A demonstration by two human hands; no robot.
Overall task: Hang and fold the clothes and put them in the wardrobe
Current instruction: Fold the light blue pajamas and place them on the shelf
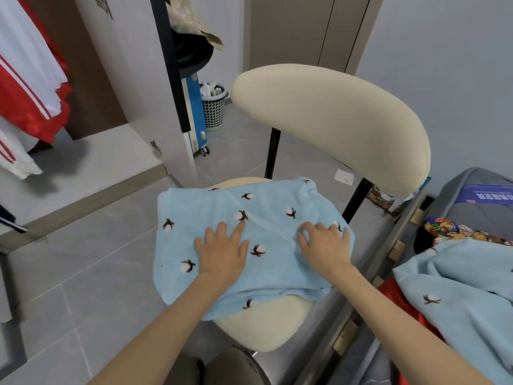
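Observation:
A light blue fleece garment [211, 207] with a cotton-flower print lies folded flat over the seat of a cream chair [327, 120]. My left hand [223, 251] rests flat on its middle with fingers spread. My right hand [324, 245] lies on the garment's right side, fingers slightly bent and pressing into the fabric near the edge. To the left the open wardrobe [91, 151] shows red and white clothes [30, 87] hanging inside. A second blue piece of the same print [458, 284] lies on the bed at the right.
On the bed at the right are a colourful printed garment [458, 229], a red cloth [394, 290] and a grey bag [477, 195]. A perforated bin [212, 109] and a blue suitcase [195, 107] stand behind the wardrobe door. Grey tiled floor [83, 273] spreads to the left.

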